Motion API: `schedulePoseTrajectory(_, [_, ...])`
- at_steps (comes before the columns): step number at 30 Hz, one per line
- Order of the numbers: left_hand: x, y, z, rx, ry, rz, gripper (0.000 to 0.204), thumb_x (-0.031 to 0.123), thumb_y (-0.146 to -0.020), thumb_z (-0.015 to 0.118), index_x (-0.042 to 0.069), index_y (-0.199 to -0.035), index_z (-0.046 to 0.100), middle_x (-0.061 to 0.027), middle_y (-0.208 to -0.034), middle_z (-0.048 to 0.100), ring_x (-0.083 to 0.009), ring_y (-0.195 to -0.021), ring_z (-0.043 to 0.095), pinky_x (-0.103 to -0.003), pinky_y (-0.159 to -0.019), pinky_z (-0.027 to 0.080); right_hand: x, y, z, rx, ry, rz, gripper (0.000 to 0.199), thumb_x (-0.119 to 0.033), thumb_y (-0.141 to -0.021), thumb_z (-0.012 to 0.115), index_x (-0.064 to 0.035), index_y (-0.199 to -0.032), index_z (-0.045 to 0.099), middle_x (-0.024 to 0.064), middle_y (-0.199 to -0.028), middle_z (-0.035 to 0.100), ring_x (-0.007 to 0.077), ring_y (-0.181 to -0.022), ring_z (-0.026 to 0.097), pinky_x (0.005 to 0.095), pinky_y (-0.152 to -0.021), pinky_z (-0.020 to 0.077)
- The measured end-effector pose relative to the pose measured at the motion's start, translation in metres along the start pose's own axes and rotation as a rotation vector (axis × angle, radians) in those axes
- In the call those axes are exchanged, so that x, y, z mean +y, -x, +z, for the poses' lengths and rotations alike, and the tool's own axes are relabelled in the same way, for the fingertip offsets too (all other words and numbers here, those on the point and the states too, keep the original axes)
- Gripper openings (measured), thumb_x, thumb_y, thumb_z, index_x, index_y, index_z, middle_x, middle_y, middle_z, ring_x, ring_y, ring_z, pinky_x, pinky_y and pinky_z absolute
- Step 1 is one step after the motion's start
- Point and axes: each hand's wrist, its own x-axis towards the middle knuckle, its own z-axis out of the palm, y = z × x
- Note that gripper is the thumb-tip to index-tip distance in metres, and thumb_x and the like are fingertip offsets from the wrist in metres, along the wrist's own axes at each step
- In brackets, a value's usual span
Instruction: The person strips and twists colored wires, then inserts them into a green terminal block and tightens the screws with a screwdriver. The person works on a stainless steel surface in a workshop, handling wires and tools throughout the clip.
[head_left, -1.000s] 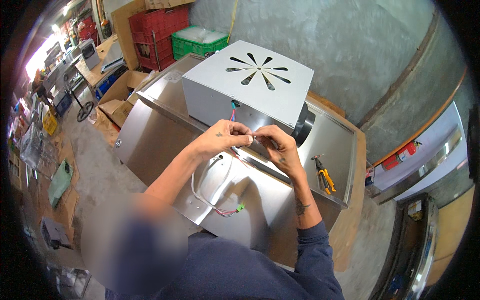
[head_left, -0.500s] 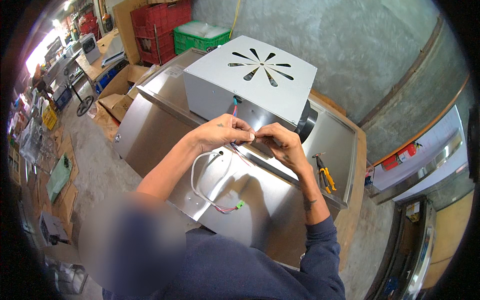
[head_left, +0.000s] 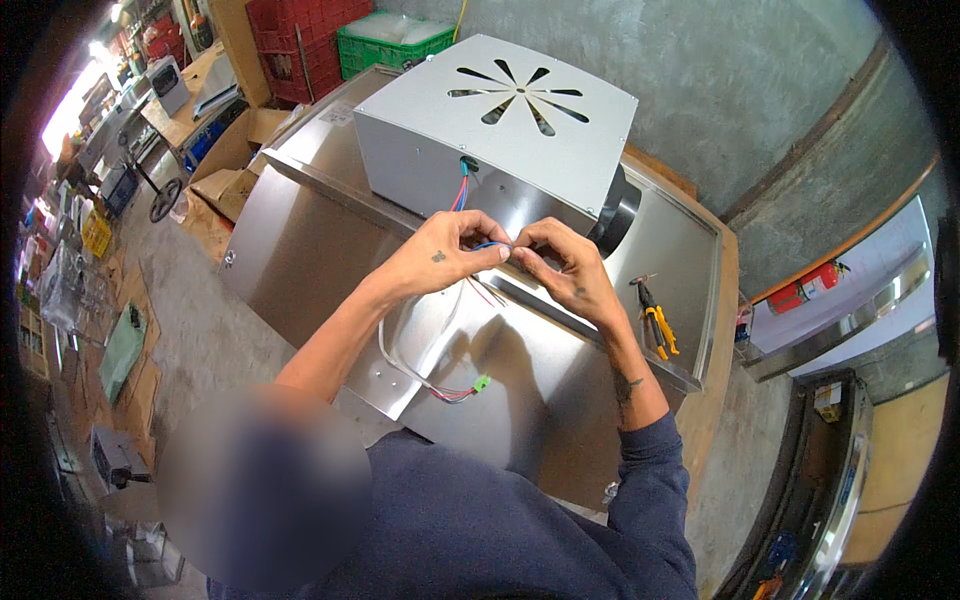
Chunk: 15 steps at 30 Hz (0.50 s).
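Observation:
My left hand [head_left: 440, 255] pinches a thin blue wire [head_left: 485, 245] between thumb and forefinger. The closed fingertips of my right hand [head_left: 575, 270] meet it at the wire's end, which they mostly hide. Red and blue wires [head_left: 462, 190] come out of a hole in the front of a grey metal box [head_left: 420, 165], whose top has slots in a flower pattern. Below my hands, a white cable [head_left: 385, 350] lies curved on the shiny sheet metal, ending in thin wires and a green connector [head_left: 482, 384]. Some loose thin wire ends hang under my left hand.
Yellow-handled pliers [head_left: 657, 325] lie right of my right forearm on the steel hood [head_left: 300, 230]. A black round duct collar [head_left: 620, 210] juts from the box's right side. Green and red crates [head_left: 395, 50] stand behind, against a concrete wall. Cardboard boxes [head_left: 235, 165] are at left.
The view has shifted slightly, with the box now higher in it. My hands stay together, fingertips meeting, and have turned a little, so the blue wire shows between the left fingers.

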Motion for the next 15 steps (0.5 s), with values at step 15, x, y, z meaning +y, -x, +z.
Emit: schedulePoseTrajectory(15, [-0.028,0.004,0.042,0.45,-0.493,0.633,0.016,0.006,-0.098,0.075,-0.002,-0.11,0.07,-0.0143,-0.1,0.075,-0.0256,-0.088,0.073,-0.039,-0.079,0.059,-0.002,0.006,0.035,0.181,-0.826,0.619,0.022,-0.025,-0.107,0.068,-0.004,-0.109,0.066,0.0013,-0.095,0.066,0.0078,-0.081,0.056,0.0252,-0.071,0.0481])
